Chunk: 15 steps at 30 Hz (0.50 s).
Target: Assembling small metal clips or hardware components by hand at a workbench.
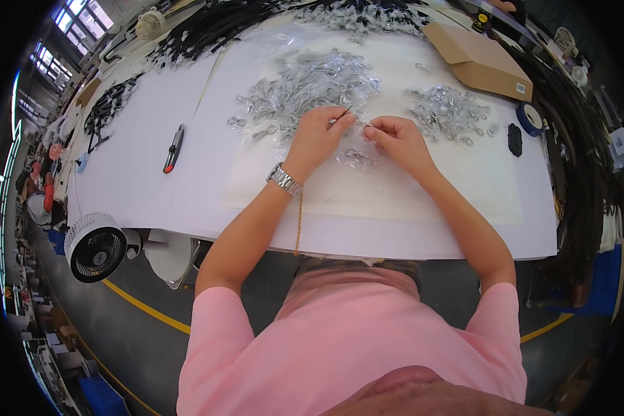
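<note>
My left hand (320, 135), with a metal watch (285, 179) on its wrist, is closed in a pinch. A thin dark pointed piece (349, 109) sticks out from its fingertips; its kind is too small to tell. Close beside it, my right hand (400, 141) pinches a small shiny piece (365, 124), mostly hidden by the fingers. Just below the fingertips lies a clear plastic bag with metal hooks (357, 157). Beyond my hands spreads a large heap of metal hooks in clear plastic (312, 83). A smaller heap of hooks (447, 111) lies to the right.
On the white table (395, 232) lie a utility knife (175, 149) at left, and a cardboard box (478, 59), blue tape roll (530, 119) and small black object (514, 140) at right. Black straps (211, 28) pile up along the back. A fan (98, 249) stands by the front left edge.
</note>
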Each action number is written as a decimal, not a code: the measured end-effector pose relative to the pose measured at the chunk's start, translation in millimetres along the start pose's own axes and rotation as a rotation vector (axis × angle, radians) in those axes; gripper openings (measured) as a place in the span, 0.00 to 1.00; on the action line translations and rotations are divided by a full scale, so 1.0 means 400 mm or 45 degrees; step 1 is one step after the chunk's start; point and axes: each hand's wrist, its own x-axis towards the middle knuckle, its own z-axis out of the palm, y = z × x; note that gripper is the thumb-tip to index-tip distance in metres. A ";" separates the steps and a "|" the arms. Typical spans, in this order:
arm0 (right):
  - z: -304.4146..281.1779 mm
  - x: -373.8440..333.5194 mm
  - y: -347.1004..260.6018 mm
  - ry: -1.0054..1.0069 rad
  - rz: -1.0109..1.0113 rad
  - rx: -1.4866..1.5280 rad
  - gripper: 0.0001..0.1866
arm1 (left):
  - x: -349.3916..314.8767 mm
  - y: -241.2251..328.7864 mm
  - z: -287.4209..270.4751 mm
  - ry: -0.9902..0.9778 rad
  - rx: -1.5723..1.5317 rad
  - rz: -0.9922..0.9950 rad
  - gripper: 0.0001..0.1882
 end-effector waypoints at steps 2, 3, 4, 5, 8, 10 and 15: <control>-0.002 0.004 0.004 0.015 -0.103 0.065 0.14 | 0.001 0.021 -0.001 -0.015 -0.026 -0.067 0.17; -0.007 0.004 0.000 0.056 -0.214 0.127 0.14 | 0.009 0.038 -0.005 -0.040 -0.058 -0.111 0.19; -0.009 -0.001 -0.021 0.048 -0.211 0.128 0.14 | 0.010 0.039 -0.013 -0.036 -0.057 -0.118 0.19; -0.017 -0.010 -0.048 -0.110 -0.031 0.297 0.14 | 0.011 0.039 -0.020 -0.113 -0.164 -0.239 0.20; -0.041 -0.006 -0.058 -0.393 0.187 0.418 0.13 | 0.021 0.034 -0.041 -0.271 -0.352 -0.451 0.21; -0.048 -0.009 -0.062 -0.520 0.230 0.374 0.13 | 0.021 0.034 -0.047 -0.356 -0.433 -0.549 0.22; -0.038 -0.020 -0.068 -0.591 0.416 0.825 0.12 | -0.002 0.049 -0.021 -0.283 -0.094 -0.080 0.17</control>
